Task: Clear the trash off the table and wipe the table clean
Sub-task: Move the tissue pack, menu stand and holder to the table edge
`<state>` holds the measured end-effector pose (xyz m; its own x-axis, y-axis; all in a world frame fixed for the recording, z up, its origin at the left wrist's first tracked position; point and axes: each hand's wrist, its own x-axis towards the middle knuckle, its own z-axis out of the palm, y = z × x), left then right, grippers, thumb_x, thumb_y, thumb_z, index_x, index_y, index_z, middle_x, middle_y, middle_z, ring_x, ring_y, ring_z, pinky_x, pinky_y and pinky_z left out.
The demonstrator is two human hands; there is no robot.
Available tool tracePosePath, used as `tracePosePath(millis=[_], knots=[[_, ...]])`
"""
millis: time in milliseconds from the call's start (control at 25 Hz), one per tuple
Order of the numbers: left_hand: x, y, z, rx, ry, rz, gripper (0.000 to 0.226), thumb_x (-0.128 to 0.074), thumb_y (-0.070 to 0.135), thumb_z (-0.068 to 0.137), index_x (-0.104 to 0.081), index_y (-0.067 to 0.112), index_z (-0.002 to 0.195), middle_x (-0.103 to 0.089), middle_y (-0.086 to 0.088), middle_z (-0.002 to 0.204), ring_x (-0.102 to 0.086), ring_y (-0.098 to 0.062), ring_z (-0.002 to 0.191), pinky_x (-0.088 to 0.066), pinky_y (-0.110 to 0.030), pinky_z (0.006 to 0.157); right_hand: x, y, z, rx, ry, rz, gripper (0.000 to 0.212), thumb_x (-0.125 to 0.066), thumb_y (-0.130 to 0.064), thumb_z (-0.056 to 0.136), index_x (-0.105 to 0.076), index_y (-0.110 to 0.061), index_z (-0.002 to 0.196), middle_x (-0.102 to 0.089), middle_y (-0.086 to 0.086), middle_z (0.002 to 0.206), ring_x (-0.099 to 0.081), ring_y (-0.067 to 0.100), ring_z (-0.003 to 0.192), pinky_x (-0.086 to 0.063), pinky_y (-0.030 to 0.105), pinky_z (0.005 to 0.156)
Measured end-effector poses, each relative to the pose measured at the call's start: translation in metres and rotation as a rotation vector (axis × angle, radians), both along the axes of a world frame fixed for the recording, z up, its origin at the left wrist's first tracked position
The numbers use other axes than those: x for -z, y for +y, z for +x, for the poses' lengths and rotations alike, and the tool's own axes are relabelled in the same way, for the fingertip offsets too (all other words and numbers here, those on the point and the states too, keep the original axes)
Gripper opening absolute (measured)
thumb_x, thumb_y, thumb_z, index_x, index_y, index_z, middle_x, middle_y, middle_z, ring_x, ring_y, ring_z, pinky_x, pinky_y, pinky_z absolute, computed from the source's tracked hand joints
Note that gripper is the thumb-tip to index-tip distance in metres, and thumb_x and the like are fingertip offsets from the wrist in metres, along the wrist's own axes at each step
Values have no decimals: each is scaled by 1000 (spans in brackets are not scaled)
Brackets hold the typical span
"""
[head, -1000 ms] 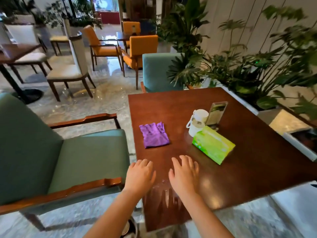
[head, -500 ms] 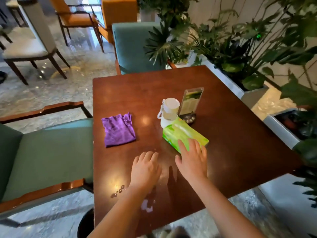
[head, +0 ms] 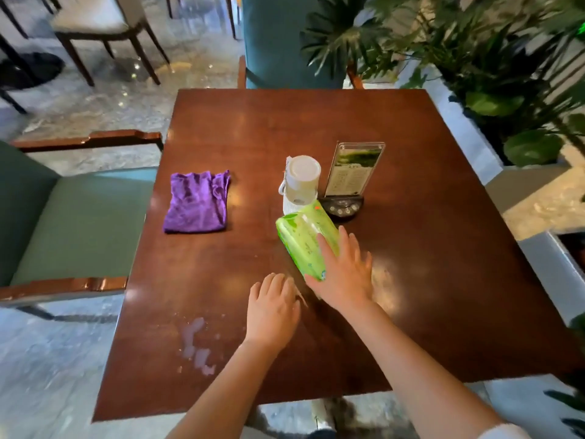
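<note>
Since half a second ago the right hand (head: 343, 274) has slid further onto the crinkly green plastic tissue pack (head: 305, 243) at frame centre, fingers flat on it, not clenched, while the left hand (head: 272, 310) hovers relaxed and empty over the dark wooden table (head: 427, 280). This looks like the clearing step; next the fingers must curl round the glossy pack. The folded purple cloth (head: 198, 202) waits centre-left, a pale spill (head: 196, 345) lower left.

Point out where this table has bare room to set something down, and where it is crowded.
Free: the far half of the brown wooden table, beyond the white lidded cup and clear menu stand; also its right side. Crowded: the middle, where the green tissue pack under the right hand adjoins both. A whitish spill marks the near left.
</note>
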<state>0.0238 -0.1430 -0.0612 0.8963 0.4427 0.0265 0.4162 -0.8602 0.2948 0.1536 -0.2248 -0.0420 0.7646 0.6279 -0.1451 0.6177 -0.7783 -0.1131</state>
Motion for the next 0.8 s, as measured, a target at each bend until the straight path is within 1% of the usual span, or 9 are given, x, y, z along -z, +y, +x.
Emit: tracePosePath(millis=[40,120,160,200,360,480,640,720,800], knots=[[6,-9,4,-26,51,-20,43,-67,24,76,-62,8,116,-62,-11,122,-54,-31,120,-43,-45,96,3,-3,7,-27,43,-7,86,-56,-59,75,-11,-34,144,-1,11,156,-11,33,140,-25,57,106],[20,-27,11,-71,160,-37,59,-51,31,89,-37,8,141,-33,-12,151,-21,-28,143,-21,-47,113,5,-11,20,-85,98,12,87,-61,-55,74,-12,-36,144,-4,10,155,-22,34,134,-34,53,101],[27,-34,16,-93,191,-43,63,-44,35,92,-25,9,146,-19,-10,157,-7,-25,146,-11,-46,116,5,-15,28,-111,106,27,88,-64,-52,72,-13,-38,143,-7,10,154,-27,34,131,-36,50,99],[32,-41,20,-108,201,-52,66,-41,37,94,-17,9,148,-10,-9,159,1,-24,146,-5,-45,116,4,-21,35,-127,107,35,89,-66,-50,71,-14,-40,142,-8,9,154,-29,33,129,-37,49,98],[47,-60,51,-118,203,-57,69,-33,44,96,-6,11,150,1,-7,159,17,-19,141,0,-49,116,5,-54,66,-112,71,42,92,-68,-49,66,-13,-45,141,-9,7,154,-27,31,132,-34,48,100],[59,-71,76,-124,219,-63,68,-28,50,94,-2,20,150,9,-2,157,24,-17,138,4,-53,114,9,-88,83,-74,12,51,93,-65,-52,65,-10,-46,140,-13,9,154,-26,31,134,-31,48,103],[80,-82,81,-181,244,-33,70,-21,56,89,-4,25,150,5,-1,159,18,-16,142,3,-54,113,17,-119,86,26,62,66,104,-64,-64,63,4,-48,140,-6,7,155,-17,31,137,-30,51,104],[85,-82,79,-197,235,-6,72,-19,56,87,-6,25,150,1,-1,159,15,-15,143,1,-54,113,21,-122,82,30,55,68,105,-67,-60,64,4,-47,140,-6,9,155,-16,32,137,-30,52,104],[86,-82,80,-194,239,19,72,-18,56,86,-6,25,150,0,-2,159,13,-15,143,3,-54,113,22,-118,78,11,11,68,98,-68,-51,68,-3,-44,141,-11,13,154,-21,35,134,-31,53,101]])
